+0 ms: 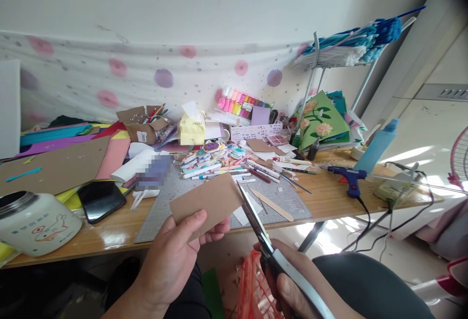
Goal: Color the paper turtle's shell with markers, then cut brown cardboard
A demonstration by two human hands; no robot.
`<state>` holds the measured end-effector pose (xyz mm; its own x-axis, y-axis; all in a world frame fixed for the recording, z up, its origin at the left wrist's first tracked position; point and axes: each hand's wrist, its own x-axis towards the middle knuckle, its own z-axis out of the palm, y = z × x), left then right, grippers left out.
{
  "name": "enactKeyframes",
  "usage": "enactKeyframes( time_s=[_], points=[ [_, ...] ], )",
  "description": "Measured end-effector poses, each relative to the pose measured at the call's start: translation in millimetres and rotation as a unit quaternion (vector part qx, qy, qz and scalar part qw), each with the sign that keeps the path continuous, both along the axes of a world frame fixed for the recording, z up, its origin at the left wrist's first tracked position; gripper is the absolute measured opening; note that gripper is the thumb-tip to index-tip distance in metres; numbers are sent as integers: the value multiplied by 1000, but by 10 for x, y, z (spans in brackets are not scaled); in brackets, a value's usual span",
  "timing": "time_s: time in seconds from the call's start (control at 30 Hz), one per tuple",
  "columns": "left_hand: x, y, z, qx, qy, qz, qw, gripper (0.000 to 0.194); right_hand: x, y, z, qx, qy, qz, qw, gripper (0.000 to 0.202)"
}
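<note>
A rectangular piece of brown cardboard (210,199) is pinched in my left hand (179,255), thumb on top and fingers beneath. My right hand (292,280) grips a pair of scissors (261,231), whose blades point up and to the left. The blade tips are at the cardboard's right edge; whether they touch it I cannot tell. Both hands are in front of the table's near edge. Beyond them, a grey cutting mat (157,216) lies on the table with a wooden stick (271,205) and white paper scraps on it.
Markers and paper cutouts (204,163) are piled behind the cardboard. At the left are a white jar (40,226) and a black phone (100,201). A blue glue gun (349,177) and a blue bottle (376,147) are at the right. A red basket (252,285) is below.
</note>
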<state>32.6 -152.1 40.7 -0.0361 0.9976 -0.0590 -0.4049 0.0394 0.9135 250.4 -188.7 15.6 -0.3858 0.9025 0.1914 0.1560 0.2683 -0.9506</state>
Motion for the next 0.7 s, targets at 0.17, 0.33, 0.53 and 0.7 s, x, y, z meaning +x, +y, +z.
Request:
enactKeyframes(
  time_s=[0.17, 0.33, 0.53, 0.7],
  points=[
    [-11, -24, 0, -6, -3, 5, 1000, 51, 17, 12, -46, 2, -20, -8, 1000, 63],
    [8, -11, 17, -8, -4, 5, 1000, 28, 6, -24, -41, -13, -8, -16, 1000, 64],
    [22, -26, 26, -12, -6, 11, 1000, 28, 15, 4, -94, -27, 22, 5, 999, 65],
    [43, -63, 53, -17, -6, 11, 1000, 26, 39, 7, -106, -9, -1, 11, 1000, 62]
  ],
)
